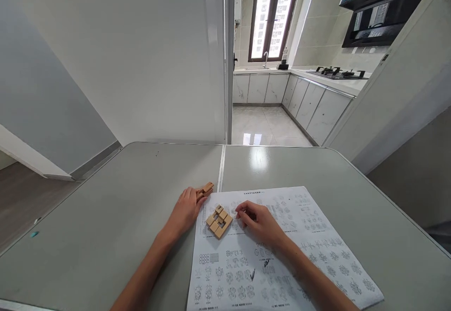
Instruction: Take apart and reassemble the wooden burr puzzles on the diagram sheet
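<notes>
On the printed sheet (282, 250) sits a partly assembled wooden block puzzle (219, 221), made of several light notched bars with gaps between them. One of its bars has a dark mark on its end. My left hand (186, 207) rests at the sheet's upper left corner, its fingers closed around more wooden puzzle pieces (206, 189) that stick out past the fingertips. To the right of the assembled block, my right hand (259, 221) hovers over or rests on the paper. Its fingers are curled together, and no piece shows in them.
The sheet carries rows of small diagrams and lies on a grey-green table (141, 174) with a pale seam. A small teal bit (34, 234) is near the left edge. Beyond the table are a white panel (158, 66) and a kitchen with cabinets (259, 88).
</notes>
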`<action>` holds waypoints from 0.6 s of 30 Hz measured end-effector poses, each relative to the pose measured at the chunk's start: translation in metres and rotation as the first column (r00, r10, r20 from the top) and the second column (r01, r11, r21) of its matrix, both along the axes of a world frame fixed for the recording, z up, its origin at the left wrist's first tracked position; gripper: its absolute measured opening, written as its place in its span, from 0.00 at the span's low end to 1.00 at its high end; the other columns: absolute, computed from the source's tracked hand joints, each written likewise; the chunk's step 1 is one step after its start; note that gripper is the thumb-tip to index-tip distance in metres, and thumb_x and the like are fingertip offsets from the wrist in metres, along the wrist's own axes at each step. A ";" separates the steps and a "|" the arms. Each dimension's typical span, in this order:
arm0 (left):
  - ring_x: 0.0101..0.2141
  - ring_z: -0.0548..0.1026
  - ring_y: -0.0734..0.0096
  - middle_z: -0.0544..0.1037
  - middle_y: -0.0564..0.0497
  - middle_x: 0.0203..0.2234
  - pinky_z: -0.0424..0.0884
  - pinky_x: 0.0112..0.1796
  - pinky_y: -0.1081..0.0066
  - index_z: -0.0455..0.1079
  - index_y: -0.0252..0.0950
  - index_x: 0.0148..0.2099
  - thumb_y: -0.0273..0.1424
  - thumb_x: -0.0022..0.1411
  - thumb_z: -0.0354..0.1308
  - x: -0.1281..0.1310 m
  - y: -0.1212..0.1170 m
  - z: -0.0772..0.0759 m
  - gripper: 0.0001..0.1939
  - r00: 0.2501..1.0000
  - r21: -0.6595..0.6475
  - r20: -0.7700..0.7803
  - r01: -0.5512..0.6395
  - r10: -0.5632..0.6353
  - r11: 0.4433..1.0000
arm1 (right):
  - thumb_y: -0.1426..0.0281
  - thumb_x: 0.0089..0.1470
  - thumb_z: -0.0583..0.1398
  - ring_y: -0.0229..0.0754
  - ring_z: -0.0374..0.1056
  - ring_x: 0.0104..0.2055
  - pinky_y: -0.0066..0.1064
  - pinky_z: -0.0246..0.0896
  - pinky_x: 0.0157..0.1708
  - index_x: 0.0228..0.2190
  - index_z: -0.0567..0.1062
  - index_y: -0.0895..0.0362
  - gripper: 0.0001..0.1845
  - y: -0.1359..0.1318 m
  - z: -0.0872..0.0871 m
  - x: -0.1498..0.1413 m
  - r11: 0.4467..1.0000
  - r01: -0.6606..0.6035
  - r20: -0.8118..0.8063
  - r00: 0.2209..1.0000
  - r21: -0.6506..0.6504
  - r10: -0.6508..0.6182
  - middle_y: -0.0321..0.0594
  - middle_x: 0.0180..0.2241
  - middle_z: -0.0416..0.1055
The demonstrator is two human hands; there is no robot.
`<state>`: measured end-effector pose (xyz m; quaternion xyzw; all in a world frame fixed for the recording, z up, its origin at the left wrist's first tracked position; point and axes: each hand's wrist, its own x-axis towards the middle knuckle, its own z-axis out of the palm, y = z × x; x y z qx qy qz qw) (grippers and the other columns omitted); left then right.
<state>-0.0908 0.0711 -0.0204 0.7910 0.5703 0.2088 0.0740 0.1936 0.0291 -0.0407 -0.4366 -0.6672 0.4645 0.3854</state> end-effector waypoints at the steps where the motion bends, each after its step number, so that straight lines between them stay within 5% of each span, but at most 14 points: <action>1: 0.44 0.76 0.53 0.80 0.41 0.43 0.74 0.45 0.59 0.74 0.38 0.49 0.51 0.75 0.43 0.000 0.000 0.000 0.26 1.000 -0.007 -0.001 -0.009 0.009 1.000 | 0.65 0.66 0.56 0.41 0.70 0.28 0.32 0.63 0.31 0.38 0.76 0.54 0.10 0.000 0.000 0.000 1.000 -0.005 -0.001 1.000 -0.004 0.005 0.36 0.28 0.77; 18: 0.41 0.73 0.53 0.75 0.40 0.39 0.72 0.43 0.56 0.73 0.32 0.45 0.50 0.77 0.38 0.006 0.001 -0.008 0.30 0.968 0.092 -0.251 0.006 0.018 0.996 | 0.64 0.65 0.56 0.41 0.71 0.28 0.33 0.63 0.30 0.38 0.76 0.54 0.10 0.001 0.002 0.001 1.000 -0.001 -0.009 1.000 -0.029 0.000 0.38 0.32 0.79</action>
